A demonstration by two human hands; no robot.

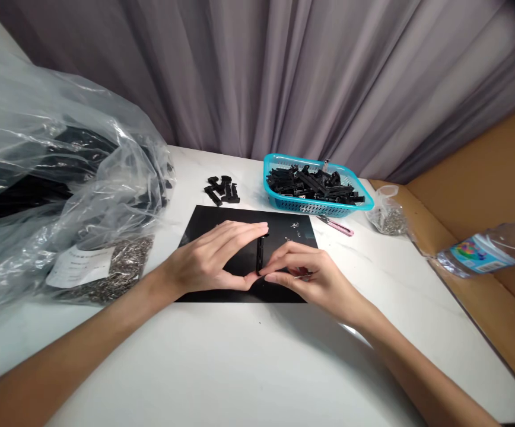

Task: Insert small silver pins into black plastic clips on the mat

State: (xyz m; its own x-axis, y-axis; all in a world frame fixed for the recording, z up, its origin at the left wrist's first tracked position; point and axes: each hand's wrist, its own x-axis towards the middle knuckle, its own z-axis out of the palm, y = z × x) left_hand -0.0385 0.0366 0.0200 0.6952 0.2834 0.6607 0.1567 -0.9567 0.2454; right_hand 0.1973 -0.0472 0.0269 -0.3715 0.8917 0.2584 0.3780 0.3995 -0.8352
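Over a black mat (pixel 195 234), my left hand (pixel 215 255) grips a slim black plastic part (pixel 260 254) lengthwise, fingers at its far end and thumb at its near end. The thumb and forefinger of my right hand (pixel 302 270) are pinched together at the part's near end. A small metallic piece (pixel 302 273) shows among the curled fingers of that hand. What the right fingertips pinch is too small to make out. Several tiny shiny metal pieces (pixel 295 225) lie on the mat beyond my right hand.
A blue basket (pixel 317 207) full of black parts stands behind the mat, a pink cutter (pixel 337 226) before it. Loose black parts (pixel 222 190) lie left of it. Clear bags (pixel 119 142) crowd the left; a bag of metal pieces (pixel 391 219) and a bottle (pixel 480 252) are right.
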